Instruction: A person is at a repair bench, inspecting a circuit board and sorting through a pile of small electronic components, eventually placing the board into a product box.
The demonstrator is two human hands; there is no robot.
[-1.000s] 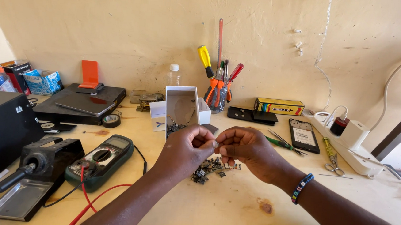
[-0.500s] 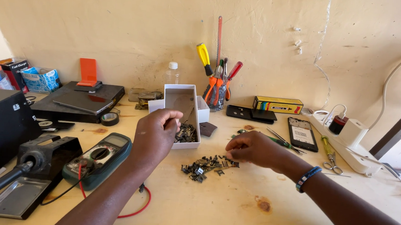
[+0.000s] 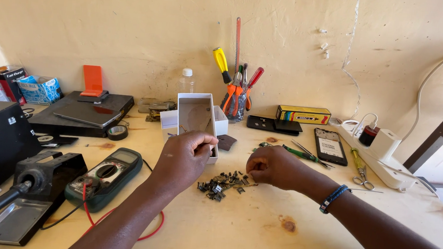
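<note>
White open box stands behind left hand; yellow carton perhaps touches the wall.

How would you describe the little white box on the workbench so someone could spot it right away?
Start at the pale wooden workbench against the beige wall, then find the cup of screwdrivers and pliers at the back. Just left of it, right behind the left hand, stands the small white box, tipped up so its open side faces you. Everything else nearby is dark or coloured; only this is a plain white open box.

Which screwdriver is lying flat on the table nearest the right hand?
The green-handled screwdriver, lying just beyond the right hand. The yellow-handled one lies farther right by the scissors; others stand in the holder.
</note>
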